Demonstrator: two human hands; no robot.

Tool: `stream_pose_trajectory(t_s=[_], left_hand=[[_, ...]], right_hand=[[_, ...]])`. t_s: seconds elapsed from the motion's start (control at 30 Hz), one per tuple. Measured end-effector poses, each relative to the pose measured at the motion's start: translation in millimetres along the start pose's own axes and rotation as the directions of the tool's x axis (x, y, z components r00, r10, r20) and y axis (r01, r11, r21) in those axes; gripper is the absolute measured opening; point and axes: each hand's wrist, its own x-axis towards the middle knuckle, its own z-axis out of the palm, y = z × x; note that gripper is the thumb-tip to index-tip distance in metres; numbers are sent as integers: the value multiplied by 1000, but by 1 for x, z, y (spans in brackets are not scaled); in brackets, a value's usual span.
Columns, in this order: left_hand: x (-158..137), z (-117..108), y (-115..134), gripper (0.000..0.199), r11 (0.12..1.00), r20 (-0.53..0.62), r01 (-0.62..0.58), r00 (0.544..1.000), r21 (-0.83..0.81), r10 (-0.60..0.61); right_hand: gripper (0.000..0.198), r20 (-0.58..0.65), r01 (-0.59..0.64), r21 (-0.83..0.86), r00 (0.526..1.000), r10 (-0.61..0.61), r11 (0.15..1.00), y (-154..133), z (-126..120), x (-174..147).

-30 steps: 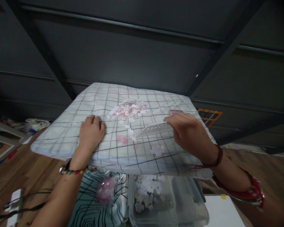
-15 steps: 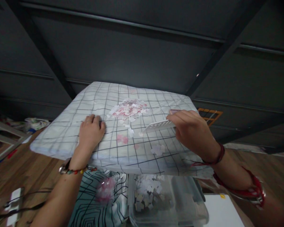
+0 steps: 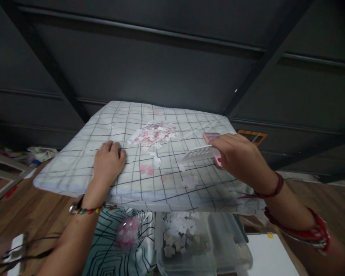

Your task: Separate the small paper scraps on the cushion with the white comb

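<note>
My left hand (image 3: 109, 163) lies on the left of a table with a checked white cloth (image 3: 92, 136), its fingers stretched out. In my right hand (image 3: 237, 159) is a thin white plastic sheet with a row of cut-outs (image 3: 198, 153), gripped by one end and tilted above the cloth. A small white paper piece (image 3: 182, 167) lies by its lower edge. Between my hands rests a heap of white and pink paper bits (image 3: 155, 134), with some loose scraps (image 3: 157, 161) in front. A pink-edged phone (image 3: 210, 135) lies partly hidden behind my right hand.
Below the table edge stands a clear plastic box (image 3: 228, 245) with white paper pieces (image 3: 179, 226) in its left compartment. A pink-and-white bundle (image 3: 128, 232) lies on patterned teal fabric (image 3: 103, 249). A white power strip (image 3: 17, 251) is on the wooden floor; dark panels (image 3: 149, 69) rise behind.
My right hand and the white sheet have moved right over the cloth, and more of the phone shows. My left hand stays in place on the cloth. The view has shifted slightly.
</note>
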Motion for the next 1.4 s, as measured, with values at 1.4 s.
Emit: stream_pose_trajectory(t_s=[1.4], left_hand=[[-3,1,0,46,1000,-10,20,1000,-12,-20]], right_hand=[[29,-104,49,35,994,-45,998,-19,6,30]])
